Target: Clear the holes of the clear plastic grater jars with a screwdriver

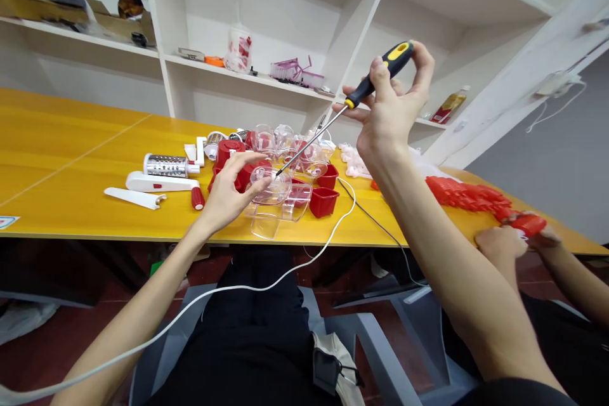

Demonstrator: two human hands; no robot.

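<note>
My right hand (392, 117) is raised over the table with its fingers wrapped round the black and yellow handle of a screwdriver (365, 87). The long metal shaft slants down to the left. Its tip meets a clear plastic round part (281, 189), or lies just in front of it. On the left side of that part, my left hand (229, 195) curves thumb and fingers around its edge. Below it on the yellow table are more transparent pieces (265, 227). Red plastic parts (231, 149) stand behind my left hand, which partly hides them.
To the left lie a metal grater drum (167, 165), a white crank handle (159, 183) and a white lever (133, 196). Red cups (324, 202) stand to the right. A white cable (285, 276) crosses my lap. At right, a co-worker's hands (502, 244) hold a red part.
</note>
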